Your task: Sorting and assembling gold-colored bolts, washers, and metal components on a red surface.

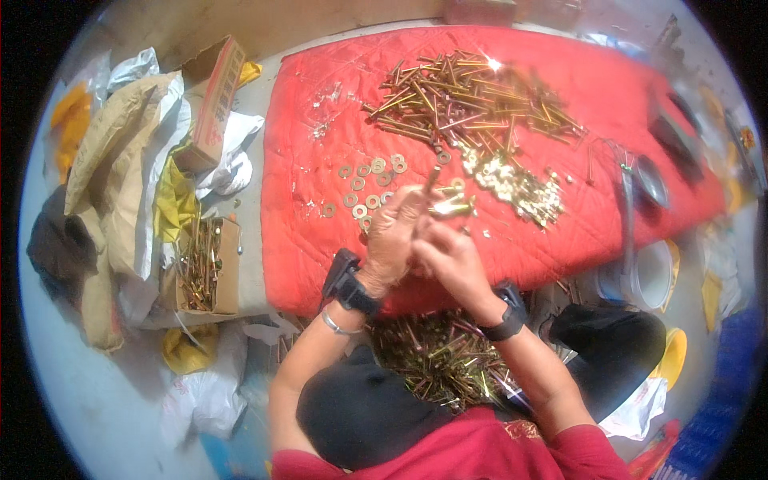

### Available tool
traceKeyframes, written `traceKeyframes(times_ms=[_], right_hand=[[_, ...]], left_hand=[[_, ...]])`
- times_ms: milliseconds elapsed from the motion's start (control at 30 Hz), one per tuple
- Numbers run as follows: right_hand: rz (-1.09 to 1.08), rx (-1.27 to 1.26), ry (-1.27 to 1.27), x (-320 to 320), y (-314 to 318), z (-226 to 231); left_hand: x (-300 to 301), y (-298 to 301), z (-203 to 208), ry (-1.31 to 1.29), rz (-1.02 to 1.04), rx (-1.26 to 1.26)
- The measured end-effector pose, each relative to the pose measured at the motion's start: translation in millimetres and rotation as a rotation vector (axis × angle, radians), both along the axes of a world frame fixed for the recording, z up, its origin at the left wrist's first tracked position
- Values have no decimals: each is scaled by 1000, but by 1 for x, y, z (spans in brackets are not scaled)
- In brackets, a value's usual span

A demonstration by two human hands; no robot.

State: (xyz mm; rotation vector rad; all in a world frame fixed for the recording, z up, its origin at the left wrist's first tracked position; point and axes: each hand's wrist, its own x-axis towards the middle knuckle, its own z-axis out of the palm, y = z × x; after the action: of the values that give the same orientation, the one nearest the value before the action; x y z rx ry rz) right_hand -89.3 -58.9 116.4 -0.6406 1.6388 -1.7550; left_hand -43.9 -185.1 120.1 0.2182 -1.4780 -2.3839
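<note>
My left hand is closed around a long, thin brass-coloured bolt, whose end sticks up past the fingers. Pressed close beside it, my right hand has its fingers pinched together near the bolt's lower part; what they hold is hidden. Flat round washers lie scattered on the red quilted cloth just beyond my left hand. Past my right hand lie a few shiny gold metal pieces and a heap of small bright nuts. Farther back is a large pile of long bolts.
Many more bolts lie below the near table edge, by my lap. At left stand a small carton of bolts, an open cardboard box and paper sacks. A white bucket is at right, near a dark round dish.
</note>
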Motion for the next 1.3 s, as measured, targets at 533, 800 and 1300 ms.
traceKeyframes(times_ms=[533,800,1300], right_hand=[[-3,-300,898,-18,45,61],[-7,-166,967,-17,49,41],[8,-41,843,-15,48,3]], left_hand=[[52,-10,27,-73,-322,-210],[53,-6,19,-278,-402,-122],[55,-3,-10,-266,-316,-478]])
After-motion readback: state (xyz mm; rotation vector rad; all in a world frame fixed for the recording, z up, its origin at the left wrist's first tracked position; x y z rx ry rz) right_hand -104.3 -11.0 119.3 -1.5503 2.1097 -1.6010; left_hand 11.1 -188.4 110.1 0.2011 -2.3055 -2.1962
